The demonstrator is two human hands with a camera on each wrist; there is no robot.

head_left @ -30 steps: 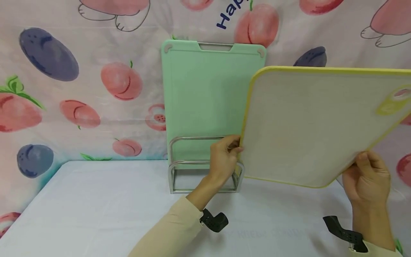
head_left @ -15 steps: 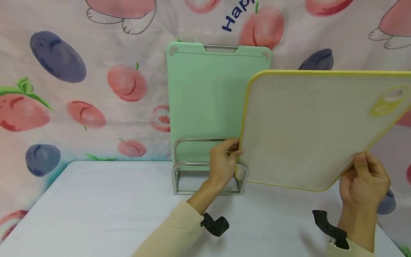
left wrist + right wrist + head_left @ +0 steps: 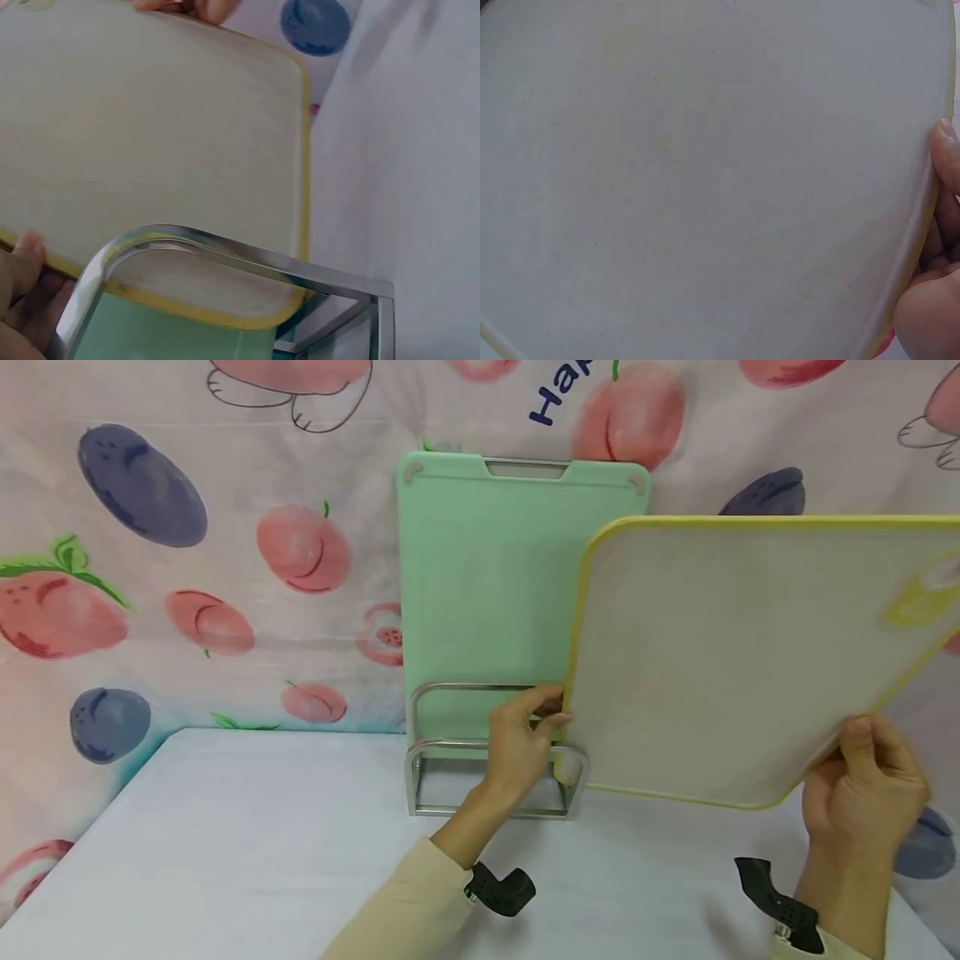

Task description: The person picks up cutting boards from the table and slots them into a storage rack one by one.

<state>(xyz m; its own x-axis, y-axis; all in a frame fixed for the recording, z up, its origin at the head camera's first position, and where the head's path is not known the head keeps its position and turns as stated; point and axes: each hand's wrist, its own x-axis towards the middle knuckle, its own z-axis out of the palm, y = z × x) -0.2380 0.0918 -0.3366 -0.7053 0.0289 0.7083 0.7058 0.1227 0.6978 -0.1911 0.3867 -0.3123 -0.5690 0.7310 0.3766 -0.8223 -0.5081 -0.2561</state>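
Observation:
A white cutting board [image 3: 742, 652] with a yellow rim is held up sideways between both hands. My left hand [image 3: 521, 743] pinches its left edge, right by the metal rack. The right hand [image 3: 866, 781] grips the slanted lower right edge, thumb on the near face. In the left wrist view the lower corner of the white board [image 3: 150, 135] lies behind the front bar of the rack [image 3: 225, 251]. A green cutting board [image 3: 487, 577] stands upright in the rack [image 3: 450, 745], partly covered by the white one. The right wrist view is filled by the white board's face [image 3: 705, 187].
The rack stands on a table with a white cloth [image 3: 262, 843]. Behind it hangs a fruit-patterned cloth [image 3: 420, 402]. Each wrist wears a black camera mount, such as the left one [image 3: 502, 889].
The head view has shifted, so rack and green board appear farther right. Both hands keep their hold on the white board, which stays nearly in the same pose.

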